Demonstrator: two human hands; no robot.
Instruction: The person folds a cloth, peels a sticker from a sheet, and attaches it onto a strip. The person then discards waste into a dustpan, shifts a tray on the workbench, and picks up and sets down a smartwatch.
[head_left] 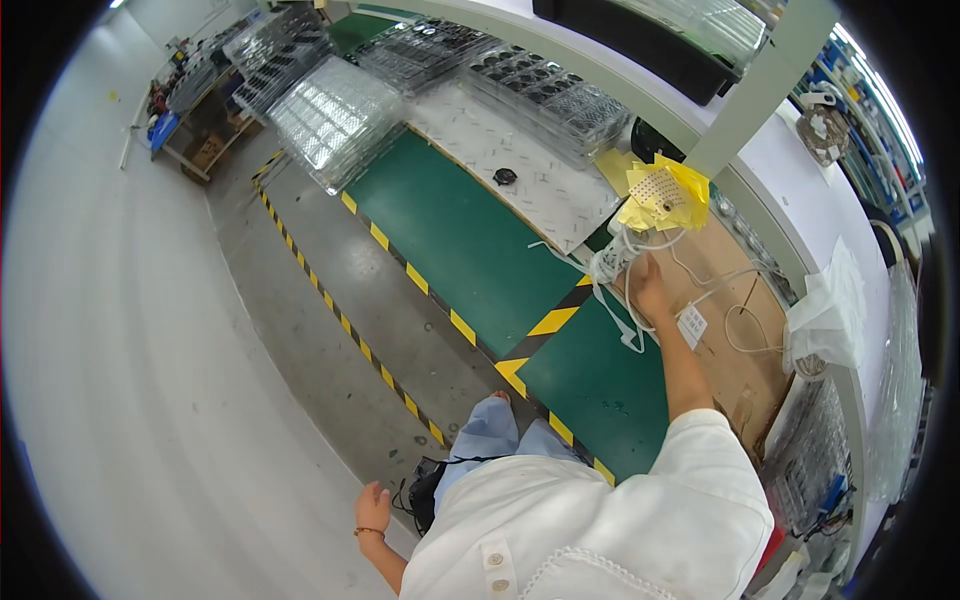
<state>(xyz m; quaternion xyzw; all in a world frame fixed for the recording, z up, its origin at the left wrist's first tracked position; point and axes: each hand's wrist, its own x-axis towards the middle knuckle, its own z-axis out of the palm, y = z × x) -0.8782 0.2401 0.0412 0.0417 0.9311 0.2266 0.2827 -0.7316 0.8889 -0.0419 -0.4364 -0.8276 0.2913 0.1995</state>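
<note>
My right hand (651,288) reaches out to the right and is closed at a bundle of white cables (610,264). Its fingertips are partly hidden by the cables. A white plug (629,338) dangles below the bundle. Just beyond the hand is a crumpled yellow wrapping (690,187) around a pale piece dotted with small holes (656,192). Beneath my right forearm lies a brown cardboard sheet (735,255) with a white label (691,326) and more loose white cable on it. Low at my left side hangs my left hand (373,507), empty, its fingers loosely apart.
Clear plastic trays (335,115) are stacked at the far end, several holding dark round parts. One black round part (505,176) lies on a white patterned board (480,130). Yellow-black tape (420,277) edges the green surface (440,220). A white shelf post (765,90) stands at right.
</note>
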